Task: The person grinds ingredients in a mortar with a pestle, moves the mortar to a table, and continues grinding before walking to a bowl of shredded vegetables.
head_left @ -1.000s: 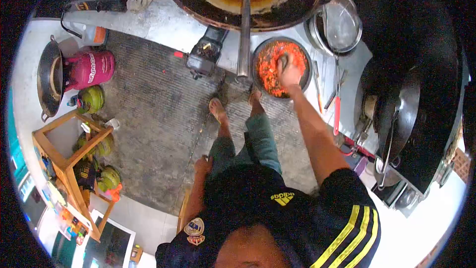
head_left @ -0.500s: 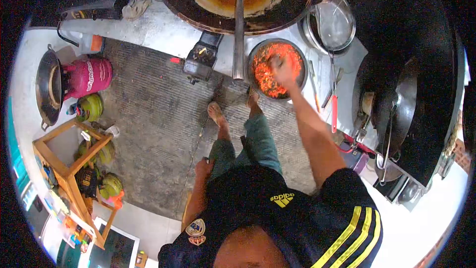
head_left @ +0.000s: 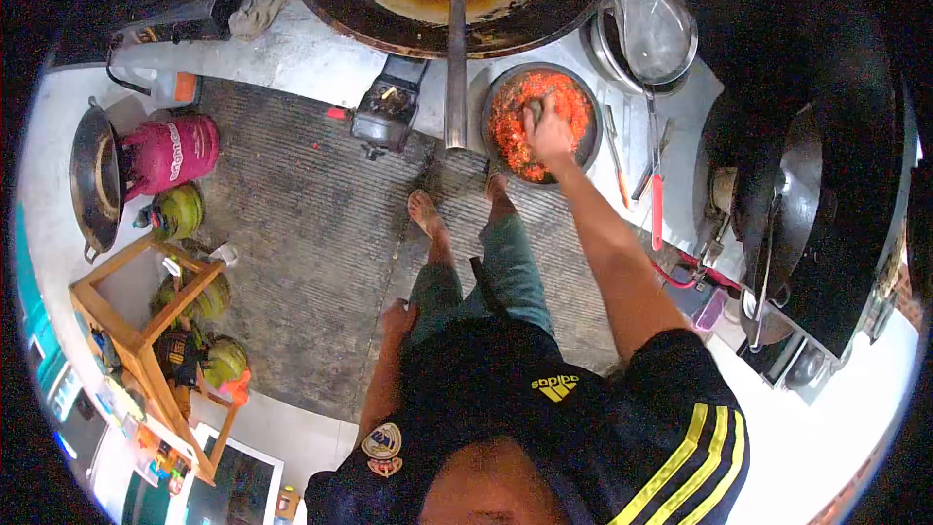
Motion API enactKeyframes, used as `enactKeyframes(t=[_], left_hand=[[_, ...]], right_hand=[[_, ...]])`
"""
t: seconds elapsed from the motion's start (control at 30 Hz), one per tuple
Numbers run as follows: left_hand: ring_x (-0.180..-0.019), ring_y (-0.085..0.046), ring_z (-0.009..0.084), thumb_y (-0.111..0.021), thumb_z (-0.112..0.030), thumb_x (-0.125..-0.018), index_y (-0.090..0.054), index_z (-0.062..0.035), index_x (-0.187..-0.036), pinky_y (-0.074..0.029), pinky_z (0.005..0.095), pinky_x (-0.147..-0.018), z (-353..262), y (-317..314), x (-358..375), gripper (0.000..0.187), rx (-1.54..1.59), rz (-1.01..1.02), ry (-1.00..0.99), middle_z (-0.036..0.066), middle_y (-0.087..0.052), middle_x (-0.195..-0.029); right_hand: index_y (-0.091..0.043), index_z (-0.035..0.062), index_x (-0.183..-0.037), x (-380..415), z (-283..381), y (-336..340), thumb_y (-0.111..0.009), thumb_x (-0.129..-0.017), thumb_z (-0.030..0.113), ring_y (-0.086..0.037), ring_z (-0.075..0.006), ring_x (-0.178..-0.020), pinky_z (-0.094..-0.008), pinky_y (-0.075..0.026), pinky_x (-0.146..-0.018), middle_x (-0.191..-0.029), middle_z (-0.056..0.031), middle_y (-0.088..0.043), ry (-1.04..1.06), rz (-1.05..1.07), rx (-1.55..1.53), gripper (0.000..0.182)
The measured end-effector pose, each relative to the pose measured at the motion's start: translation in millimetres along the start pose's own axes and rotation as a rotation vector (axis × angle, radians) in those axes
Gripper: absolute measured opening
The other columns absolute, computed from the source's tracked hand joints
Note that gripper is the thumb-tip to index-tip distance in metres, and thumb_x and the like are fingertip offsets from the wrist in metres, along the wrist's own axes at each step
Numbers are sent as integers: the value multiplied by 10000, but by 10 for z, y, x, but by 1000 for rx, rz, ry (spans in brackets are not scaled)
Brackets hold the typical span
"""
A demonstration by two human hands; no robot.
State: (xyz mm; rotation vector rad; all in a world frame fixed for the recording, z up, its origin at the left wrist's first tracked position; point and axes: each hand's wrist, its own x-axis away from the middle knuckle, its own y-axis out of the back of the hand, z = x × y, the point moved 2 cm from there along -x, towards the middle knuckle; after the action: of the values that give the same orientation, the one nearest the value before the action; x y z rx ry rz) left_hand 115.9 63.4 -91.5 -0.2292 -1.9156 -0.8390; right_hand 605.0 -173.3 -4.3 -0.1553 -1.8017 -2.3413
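My right hand (head_left: 552,136) is closed around a short grey stone pestle (head_left: 534,113), mostly covered by the fingers. It presses into a coarse red chili mixture (head_left: 573,117) inside a round, dark stone mortar (head_left: 587,157) on the counter. Down beside my thigh hangs my left hand (head_left: 397,319), away from the counter; its fingers are too hidden to show whether they are open or closed. Just left of the mortar, the long metal handle (head_left: 456,87) of a utensil reaches out from a large wok (head_left: 321,10) holding brown oil.
Right of the mortar lie a strainer (head_left: 657,44) over a metal bowl and a red-handled utensil (head_left: 656,214). A gas stove (head_left: 389,117) part juts from the counter's front edge. On the left stand a pink gas cylinder (head_left: 180,151) and a wooden frame (head_left: 136,331).
My right hand has shifted slightly up and left within the mortar, still on the pestle, and the red mixture is spread differently. The camera view has tilted a little. My left hand stays by my thigh.
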Motion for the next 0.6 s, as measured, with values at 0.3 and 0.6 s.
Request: enactKeyframes(t=[0.3, 0.6], left_hand=[[-892, -581, 395, -444, -518, -811, -530, -30, -1053, -447, 486, -783, -277, 277, 166, 551, -31, 95, 65, 245, -601, -940], [-914, -576, 394, -499, -491, -792, -540, -74, -1060, -449, 473, -794, -378, 406, 266, 498, 33, 90, 67, 248, -600, -951]], right_hand=[[-442, 27, -1108, 241, 267, 5, -525, -815, 390, -586, -413, -723, -498, -454, -659, -747, -255, -589, -80, 50, -108, 474], [-385, -36, -1173, 129, 132, -30, -547, -822, 362, -625, -287, -737, -388, -480, -650, -768, -182, -618, -2, 2, -261, 555]])
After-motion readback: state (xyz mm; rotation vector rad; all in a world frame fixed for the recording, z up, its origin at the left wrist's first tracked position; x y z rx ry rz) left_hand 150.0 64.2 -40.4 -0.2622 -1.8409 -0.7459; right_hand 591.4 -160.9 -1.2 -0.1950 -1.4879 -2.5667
